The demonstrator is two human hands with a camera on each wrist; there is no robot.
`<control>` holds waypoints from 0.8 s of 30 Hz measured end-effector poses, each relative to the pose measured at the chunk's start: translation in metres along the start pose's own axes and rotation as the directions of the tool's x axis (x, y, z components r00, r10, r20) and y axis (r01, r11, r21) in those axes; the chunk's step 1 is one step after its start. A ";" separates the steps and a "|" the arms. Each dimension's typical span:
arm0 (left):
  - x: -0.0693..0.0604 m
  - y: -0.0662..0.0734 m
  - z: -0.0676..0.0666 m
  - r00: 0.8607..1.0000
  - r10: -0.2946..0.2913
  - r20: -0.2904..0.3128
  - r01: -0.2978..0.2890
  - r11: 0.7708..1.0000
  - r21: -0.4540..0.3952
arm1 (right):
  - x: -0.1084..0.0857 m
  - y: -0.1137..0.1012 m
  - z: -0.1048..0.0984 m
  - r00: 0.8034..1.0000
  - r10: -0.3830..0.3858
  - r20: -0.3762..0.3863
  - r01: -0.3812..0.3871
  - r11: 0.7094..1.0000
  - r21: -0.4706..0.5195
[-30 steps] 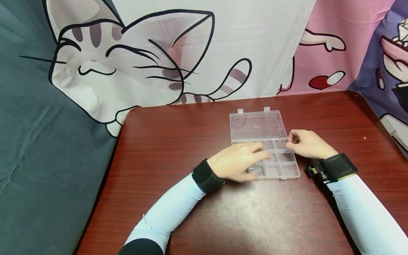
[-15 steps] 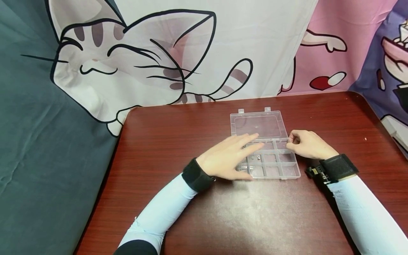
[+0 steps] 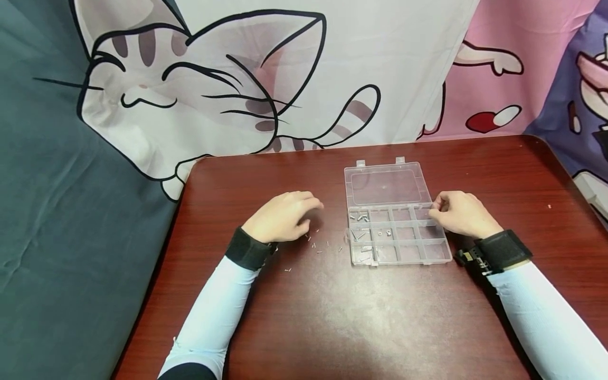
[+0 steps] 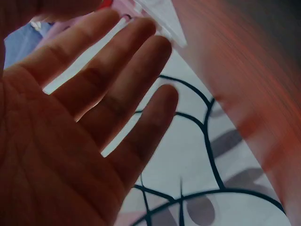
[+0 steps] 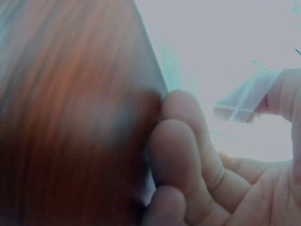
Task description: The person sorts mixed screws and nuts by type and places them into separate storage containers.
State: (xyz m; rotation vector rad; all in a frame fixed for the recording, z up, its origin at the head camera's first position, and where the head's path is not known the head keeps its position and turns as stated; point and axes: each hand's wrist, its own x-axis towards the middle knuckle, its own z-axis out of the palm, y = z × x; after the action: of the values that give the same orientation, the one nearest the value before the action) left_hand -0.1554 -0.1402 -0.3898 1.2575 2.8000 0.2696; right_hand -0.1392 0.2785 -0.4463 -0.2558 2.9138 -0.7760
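Observation:
A clear plastic compartment box lies with its lid folded back. Small screws sit in its left compartments, and a pair of tiny nuts or washers in one beside them. At the box's right edge, my right hand pinches the side wall between thumb and fingers. To the left of the box, my left hand hovers over the table with loosely bent fingers and nothing in its grasp. Several tiny screws are scattered on the table beside it.
The box stands on a dark red wooden table. Behind the table hangs a cat-print cloth, with a pink printed part on the right. A tiny pale speck lies on the tabletop at the right.
My left hand has moved left, from over the box to the table, uncovering the left compartments and the scattered screws. The right hand stays at the box's right edge.

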 end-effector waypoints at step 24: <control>0.002 0.006 0.033 0.987 -0.023 0.159 0.015 0.999 0.050 | 0.002 0.001 0.000 0.991 -0.009 0.131 -0.015 0.983 0.183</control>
State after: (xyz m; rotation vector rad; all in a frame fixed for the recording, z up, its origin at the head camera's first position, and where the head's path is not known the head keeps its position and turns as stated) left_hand -0.1482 -0.1304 -0.4206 1.2035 2.6961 0.0952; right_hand -0.1411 0.2792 -0.4466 -0.2728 2.6977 -0.9808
